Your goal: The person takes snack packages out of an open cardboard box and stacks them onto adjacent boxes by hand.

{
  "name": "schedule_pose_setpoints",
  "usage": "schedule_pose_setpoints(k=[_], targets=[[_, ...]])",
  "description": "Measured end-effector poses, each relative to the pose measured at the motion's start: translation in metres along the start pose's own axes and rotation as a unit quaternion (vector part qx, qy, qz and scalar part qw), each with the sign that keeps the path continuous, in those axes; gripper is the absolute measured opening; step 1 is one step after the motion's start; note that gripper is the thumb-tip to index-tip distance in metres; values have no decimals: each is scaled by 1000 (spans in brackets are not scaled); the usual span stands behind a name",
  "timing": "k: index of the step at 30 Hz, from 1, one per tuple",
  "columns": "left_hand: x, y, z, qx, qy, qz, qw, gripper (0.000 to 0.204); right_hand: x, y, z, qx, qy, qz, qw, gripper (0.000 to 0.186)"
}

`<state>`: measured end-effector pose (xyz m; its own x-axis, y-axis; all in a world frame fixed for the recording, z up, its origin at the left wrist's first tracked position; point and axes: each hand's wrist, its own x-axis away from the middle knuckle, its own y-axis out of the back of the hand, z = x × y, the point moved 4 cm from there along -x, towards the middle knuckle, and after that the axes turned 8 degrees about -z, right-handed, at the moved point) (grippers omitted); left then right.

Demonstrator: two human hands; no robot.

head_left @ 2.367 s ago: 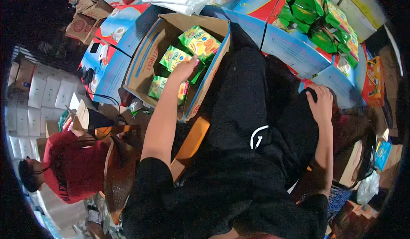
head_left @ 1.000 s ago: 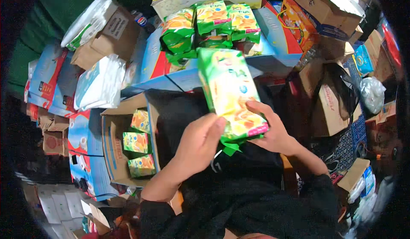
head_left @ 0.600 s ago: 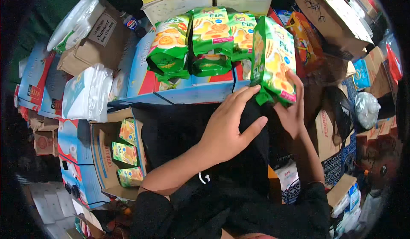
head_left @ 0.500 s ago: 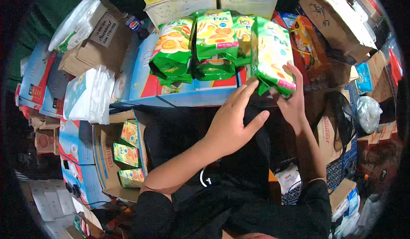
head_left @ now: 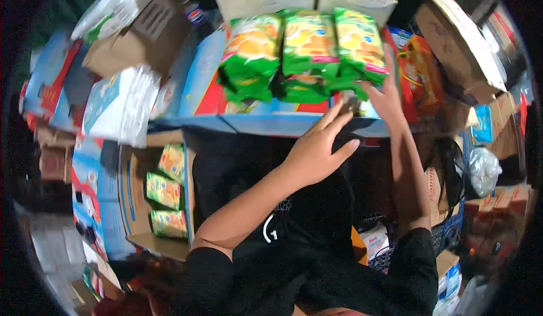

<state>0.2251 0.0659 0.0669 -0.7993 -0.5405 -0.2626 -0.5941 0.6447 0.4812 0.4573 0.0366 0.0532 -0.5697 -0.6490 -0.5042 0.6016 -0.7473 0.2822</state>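
Observation:
Three green packs of baked snacks with orange and yellow pictures stand side by side: a left pack [head_left: 250, 56], a middle pack [head_left: 310, 50] and a right pack [head_left: 361, 44]. My right hand [head_left: 384, 98] grips the right pack at its lower right, one finger up its side and the thumb at its bottom. My left hand [head_left: 317, 149] is open with fingers stretched and thumb apart, just below the middle and right packs. A small dark thing [head_left: 353, 104] by its fingertips is too blurred to name. The packs rest on blue and red boxes [head_left: 201, 84].
An open carton [head_left: 131, 203] at my left holds several similar small packs [head_left: 164, 190]. Behind the row stand white and yellow boxes [head_left: 266, 2]. To the right are an orange bag [head_left: 418, 70] and a brown carton [head_left: 452, 44]. A white plastic-wrapped package [head_left: 121, 107] lies at left.
My right hand has brought the right pack down and back, level with the other two. My left hand stays below, still open. The whole view has shifted slightly.

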Motion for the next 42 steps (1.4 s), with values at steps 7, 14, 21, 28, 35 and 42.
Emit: schedule_pose_setpoints(k=[7,14,21,28,35,42], targets=[[154,104,84,-72,133,-64,986,36,78,23,-16,3,-15,-121,993,61],[305,244,124,-328,378,-231,835,36,185,-36,-41,56,-53,35,996,42],[384,260,207,-459,500,-48,732,51,206,-101,56,435,149,315,830,33],[355,244,238,-558,434,32,706,31,209,-85,42,399,139,271,865,30],[372,254,275,-616,377,46,690,24,218,-92,53,351,160,211,898,24],[356,303,208,-626,332,-38,705,24,220,-75,61,333,170,204,905,28]])
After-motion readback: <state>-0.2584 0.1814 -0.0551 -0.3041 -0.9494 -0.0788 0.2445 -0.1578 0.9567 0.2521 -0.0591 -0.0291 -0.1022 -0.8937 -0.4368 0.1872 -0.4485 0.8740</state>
